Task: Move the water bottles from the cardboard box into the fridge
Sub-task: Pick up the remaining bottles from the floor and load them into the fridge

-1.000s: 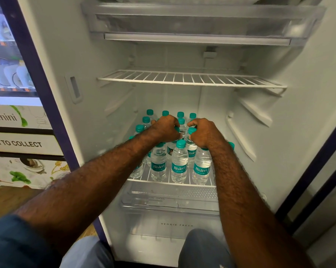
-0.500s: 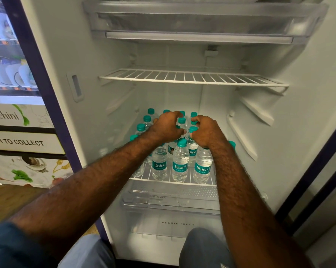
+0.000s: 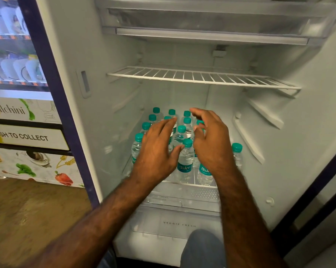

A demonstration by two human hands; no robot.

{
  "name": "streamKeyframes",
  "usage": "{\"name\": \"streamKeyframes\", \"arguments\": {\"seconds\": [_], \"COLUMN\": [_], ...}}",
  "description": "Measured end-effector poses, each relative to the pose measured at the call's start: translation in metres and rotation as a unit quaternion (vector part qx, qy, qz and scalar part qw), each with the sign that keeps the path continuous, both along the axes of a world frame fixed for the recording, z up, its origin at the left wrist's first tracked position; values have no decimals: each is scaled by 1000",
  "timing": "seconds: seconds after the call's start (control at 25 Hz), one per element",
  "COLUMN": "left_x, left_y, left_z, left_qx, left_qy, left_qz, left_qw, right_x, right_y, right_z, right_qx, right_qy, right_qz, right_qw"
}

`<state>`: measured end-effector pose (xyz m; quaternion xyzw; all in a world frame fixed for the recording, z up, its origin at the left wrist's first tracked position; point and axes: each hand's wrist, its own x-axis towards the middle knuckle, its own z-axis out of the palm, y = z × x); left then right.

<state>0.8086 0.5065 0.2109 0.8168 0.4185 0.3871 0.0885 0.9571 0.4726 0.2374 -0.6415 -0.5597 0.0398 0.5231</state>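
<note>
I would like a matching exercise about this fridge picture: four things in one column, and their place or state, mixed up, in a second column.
Things:
1. water bottles
2. white wire shelf
3. left hand
4. Veggie Fresh drawer

Places or states:
A. at the bottom of the fridge, below the bottles
B. upright with teal caps on the lower shelf
C. bare, above the bottles
D. open, fingers spread over the caps

Pairs: 1-B, 2-C, 3-D, 4-A

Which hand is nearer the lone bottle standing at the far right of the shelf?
Right. The right hand hovers just left of that lone bottle; the left hand is farther left, beyond the front-row bottles.
</note>
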Motion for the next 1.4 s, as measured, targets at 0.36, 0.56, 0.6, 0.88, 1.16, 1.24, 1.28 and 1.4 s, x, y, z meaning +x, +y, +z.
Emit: {"name": "streamKeyframes", "arguments": {"seconds": [0.36, 0.56, 0.6, 0.88, 1.16, 1.24, 1.28, 1.4], "left_x": [-92, -144, -154, -239, -331, -357, -368, -403], "left_y": [-64, -78, -79, -90, -123, -135, -141, -159], "left_z": [-40, -54, -58, -97, -150, -167, -176, -204], "left_qx": [4, 56, 64, 72, 25, 5, -7, -47], "left_qy": [-55, -71, -73, -87, -75, -66, -62, -58], "left_qz": [30, 61, 71, 177, 336, 376, 394, 441], "left_qw": [998, 994, 993, 978, 938, 924, 917, 894], "right_x": [-69, -127, -138, -223, -329, -361, -377, -430], "right_y": [-24, -26, -26, -16, -1, 0, 0, -1], "right_z": [-31, -53, -57, -97, -155, -169, -175, -193], "right_qx": [34, 62, 57, 46, -26, -62, -76, -114], "right_qy": [-69, -78, -76, -56, -64, -88, -102, -158], "right_qz": [140, 231, 248, 367, 495, 523, 538, 586], "right_qw": [987, 968, 964, 927, 866, 846, 833, 786]}}
